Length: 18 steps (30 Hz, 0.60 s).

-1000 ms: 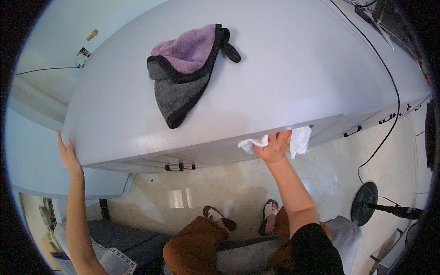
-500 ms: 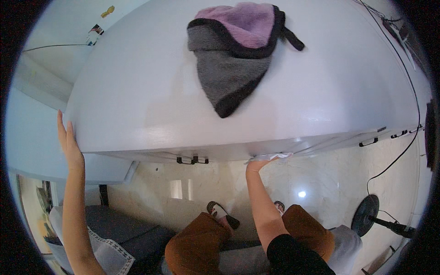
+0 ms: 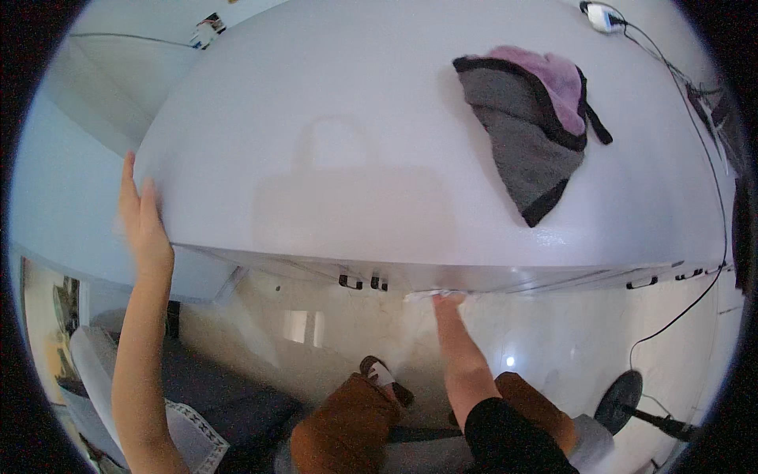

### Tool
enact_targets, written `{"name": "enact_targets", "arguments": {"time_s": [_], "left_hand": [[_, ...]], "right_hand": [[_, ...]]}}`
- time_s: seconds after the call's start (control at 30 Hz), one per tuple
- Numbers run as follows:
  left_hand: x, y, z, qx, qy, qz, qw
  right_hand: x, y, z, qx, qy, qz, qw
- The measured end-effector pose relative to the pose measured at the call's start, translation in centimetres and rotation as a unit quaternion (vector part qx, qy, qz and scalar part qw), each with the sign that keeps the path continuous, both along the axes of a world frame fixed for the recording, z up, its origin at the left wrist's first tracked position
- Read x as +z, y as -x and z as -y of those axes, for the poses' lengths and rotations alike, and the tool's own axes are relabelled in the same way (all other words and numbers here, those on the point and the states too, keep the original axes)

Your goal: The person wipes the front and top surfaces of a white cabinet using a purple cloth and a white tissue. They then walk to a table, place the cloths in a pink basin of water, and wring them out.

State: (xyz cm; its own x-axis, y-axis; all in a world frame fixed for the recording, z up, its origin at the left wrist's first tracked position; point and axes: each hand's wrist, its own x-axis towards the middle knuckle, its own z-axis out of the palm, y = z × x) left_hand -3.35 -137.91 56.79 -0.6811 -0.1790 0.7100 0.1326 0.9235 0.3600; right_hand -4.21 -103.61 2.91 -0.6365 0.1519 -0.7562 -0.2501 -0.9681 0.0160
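My left hand (image 3: 144, 220) rests at the left end of a white cabinet (image 3: 237, 158), its fingers stretched upward and apart with nothing in them. Low on the cabinet's front, my right hand (image 3: 448, 298) presses a thin white cloth (image 3: 422, 296) against the doors; its fingers are mostly hidden. Two black handles stick out of the front left of that hand, the nearer one a dark handle (image 3: 379, 284). A folded grey and pink towel (image 3: 525, 134) with black edging lies on top, touched by neither hand.
A black cable (image 3: 714, 158) runs down the cabinet's right side to the floor, where a fan-like black round base (image 3: 618, 403) stands. A dark grey sofa (image 3: 229, 387) is at the lower left. A white plug adapter (image 3: 602, 17) sits at the far right corner.
My view has shifted, so the towel and handles appear farther right. The right hand and white cloth have slid lower and a little left along the cabinet front. The left hand stays at the end.
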Motion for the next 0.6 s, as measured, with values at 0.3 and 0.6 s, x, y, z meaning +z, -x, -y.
{"name": "enact_targets", "arguments": {"time_s": [0.3,0.6], "left_hand": [[0.2,-0.4,0.2,0.046,0.057,-0.003,0.997],[-0.1,-0.6,0.2,0.046,0.09,-0.082,0.992]], "right_hand": [[6.0,-0.2,4.6,0.127,-0.015,-0.124,0.984],[11.7,-0.2,-0.1,0.149,-0.083,-0.128,0.977]]}}
